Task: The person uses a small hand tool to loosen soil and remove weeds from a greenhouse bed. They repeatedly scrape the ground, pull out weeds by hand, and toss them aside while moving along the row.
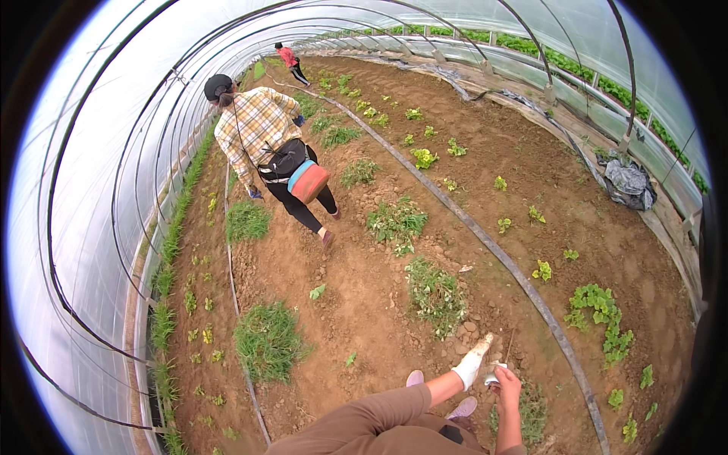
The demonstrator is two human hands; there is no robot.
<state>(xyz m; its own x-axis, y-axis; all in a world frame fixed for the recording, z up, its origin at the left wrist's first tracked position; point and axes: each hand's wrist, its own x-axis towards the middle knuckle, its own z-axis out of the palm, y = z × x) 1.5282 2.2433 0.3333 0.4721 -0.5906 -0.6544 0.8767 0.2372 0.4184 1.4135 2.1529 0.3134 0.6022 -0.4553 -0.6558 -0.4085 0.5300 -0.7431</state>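
A white work glove, soiled at the fingers, covers my left hand (pixel 475 361), which extends forward over the soil. Beside it, my bare right hand (pixel 507 388) pinches a white cloth item (pixel 495 373), probably a second glove. Whether my left fingers hold anything is too small to tell. Below my hands are my pink shoes (pixel 463 408) on brown soil, near a heap of pulled weeds (pixel 438 296) and several clods (pixel 467 331).
A person in a plaid shirt (pixel 261 122) is on the path ahead, another in red (pixel 288 57) farther off. Drip hoses (pixel 512 267) run along both sides. Young leafy plants (pixel 603 313) grow at right, grass heaps (pixel 270 341) lie at left. Black plastic (pixel 628 181) is bunched by the greenhouse wall.
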